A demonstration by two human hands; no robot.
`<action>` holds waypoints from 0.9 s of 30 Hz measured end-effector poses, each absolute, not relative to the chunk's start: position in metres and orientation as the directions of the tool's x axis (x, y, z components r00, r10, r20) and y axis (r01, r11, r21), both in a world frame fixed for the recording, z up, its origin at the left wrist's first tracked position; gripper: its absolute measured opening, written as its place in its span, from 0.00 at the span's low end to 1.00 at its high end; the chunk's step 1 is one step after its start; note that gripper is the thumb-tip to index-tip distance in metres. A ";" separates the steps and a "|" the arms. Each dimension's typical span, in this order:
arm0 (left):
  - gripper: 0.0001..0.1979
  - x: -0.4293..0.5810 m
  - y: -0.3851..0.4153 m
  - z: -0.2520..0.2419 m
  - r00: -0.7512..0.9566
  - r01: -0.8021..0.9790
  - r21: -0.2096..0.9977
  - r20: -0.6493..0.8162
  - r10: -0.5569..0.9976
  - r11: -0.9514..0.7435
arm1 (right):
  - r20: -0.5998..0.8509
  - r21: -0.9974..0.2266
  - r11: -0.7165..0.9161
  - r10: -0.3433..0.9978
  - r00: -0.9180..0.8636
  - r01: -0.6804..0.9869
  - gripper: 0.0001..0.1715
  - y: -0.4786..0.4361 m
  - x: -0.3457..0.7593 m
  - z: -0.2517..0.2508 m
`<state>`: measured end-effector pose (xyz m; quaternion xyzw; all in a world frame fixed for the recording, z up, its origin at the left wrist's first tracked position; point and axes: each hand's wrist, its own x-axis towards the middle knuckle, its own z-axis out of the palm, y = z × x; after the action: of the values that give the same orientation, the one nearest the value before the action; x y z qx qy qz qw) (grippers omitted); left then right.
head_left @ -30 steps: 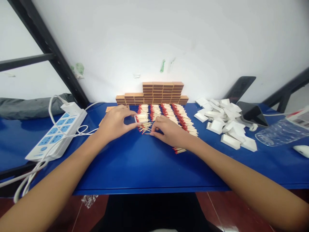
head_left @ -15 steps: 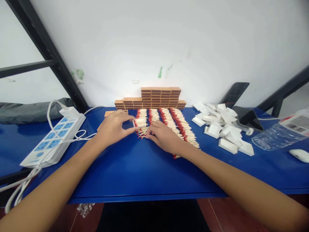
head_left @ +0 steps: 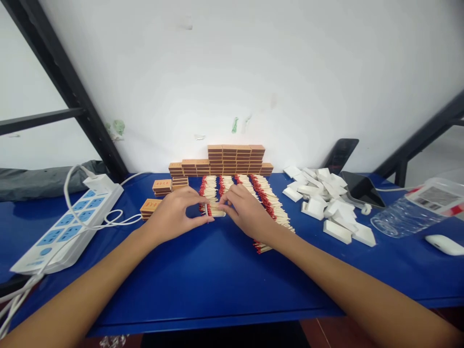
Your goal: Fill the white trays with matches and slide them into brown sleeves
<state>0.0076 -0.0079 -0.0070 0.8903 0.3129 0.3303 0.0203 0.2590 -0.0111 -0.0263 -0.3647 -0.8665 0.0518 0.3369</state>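
Observation:
My left hand (head_left: 177, 215) pinches a small white matchbox tray (head_left: 213, 210) filled with red-tipped matches, holding it just above the blue table (head_left: 203, 280). My right hand (head_left: 246, 210) is closed on the tray's right end, fingertips pressed against the matches in it. Behind the hands lie several rows of loose matches (head_left: 270, 198). A stack of brown matchbox sleeves (head_left: 232, 159) stands against the wall. More brown boxes (head_left: 162, 186) lie left of the hands.
A heap of white trays (head_left: 326, 200) lies at the right, with a phone on a stand (head_left: 357, 186), a plastic bag (head_left: 409, 212) and a white mouse (head_left: 444, 244) beyond. A power strip (head_left: 68, 224) with cables sits at the left.
Both hands lifted the filled tray off the loose matches and drew it slightly toward me; the right hand moved from the table onto the tray. The camera tilted upward.

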 end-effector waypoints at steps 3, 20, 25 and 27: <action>0.18 0.009 -0.009 -0.007 0.591 0.543 0.258 0.559 0.582 -0.799 | 0.558 -0.337 0.731 0.662 -0.499 0.593 0.06 -0.010 0.259 -0.029; 0.18 -0.002 0.003 -0.008 0.482 0.696 0.177 0.604 0.635 -0.696 | 0.422 -0.324 0.694 0.714 -0.558 0.643 0.05 -0.007 0.264 -0.034; 0.18 0.000 0.002 -0.008 0.496 0.677 0.175 0.609 0.619 -0.715 | 0.376 -0.301 0.713 0.699 -0.608 0.633 0.04 -0.005 0.258 -0.035; 0.18 -0.001 0.002 -0.007 0.493 0.678 0.172 0.614 0.617 -0.714 | 0.363 -0.307 0.710 0.703 -0.611 0.634 0.04 -0.004 0.259 -0.035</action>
<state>-0.0008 0.0021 -0.0074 0.8629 0.3752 0.3355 -0.0462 0.2585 -0.0039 -0.0346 -0.3737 -0.8945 0.0738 0.2340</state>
